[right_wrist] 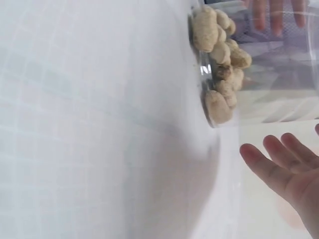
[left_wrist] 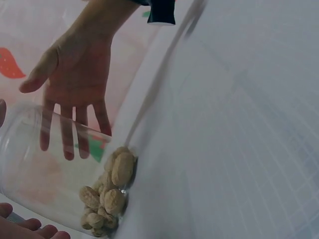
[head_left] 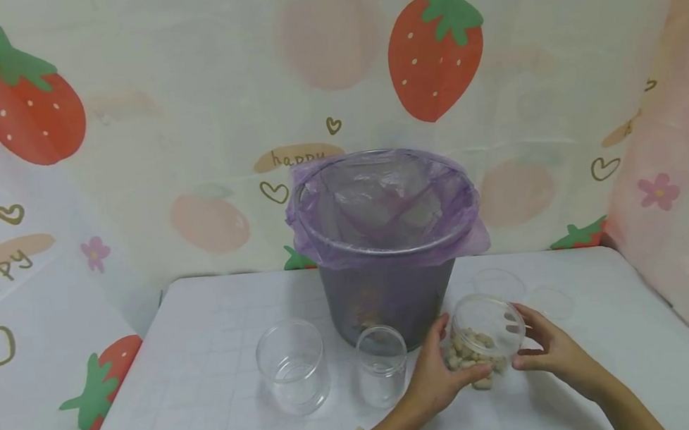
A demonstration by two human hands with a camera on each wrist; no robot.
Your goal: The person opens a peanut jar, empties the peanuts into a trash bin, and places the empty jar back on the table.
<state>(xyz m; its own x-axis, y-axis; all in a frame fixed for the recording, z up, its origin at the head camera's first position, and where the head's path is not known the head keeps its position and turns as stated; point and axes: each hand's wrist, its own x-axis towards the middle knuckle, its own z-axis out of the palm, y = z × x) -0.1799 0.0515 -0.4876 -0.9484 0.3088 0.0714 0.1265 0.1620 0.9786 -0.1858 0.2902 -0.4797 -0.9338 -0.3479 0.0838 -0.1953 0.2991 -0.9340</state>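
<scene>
A clear jar [head_left: 491, 322] with unshelled peanuts [head_left: 475, 352] at its bottom stands on the table, right of the bin. My left hand [head_left: 433, 375] is at its left side, thumb across the front and fingers toward the far side. In the right wrist view, straight left fingers [right_wrist: 276, 15] show through the clear wall. My right hand [head_left: 554, 347] is at the other side, fingers spread. The left wrist view shows that right hand [left_wrist: 79, 89] with straight fingers behind the jar; the right wrist view shows its fingertips beside the wall.
A dark bin [head_left: 386, 302] lined with a purple bag [head_left: 463, 247] stands behind the jars. To the left are a wide clear jar [head_left: 295, 369] and a narrower one [head_left: 383, 374]. Two clear round lids, one larger [head_left: 499, 286] and one smaller [head_left: 550, 303], lie at the right.
</scene>
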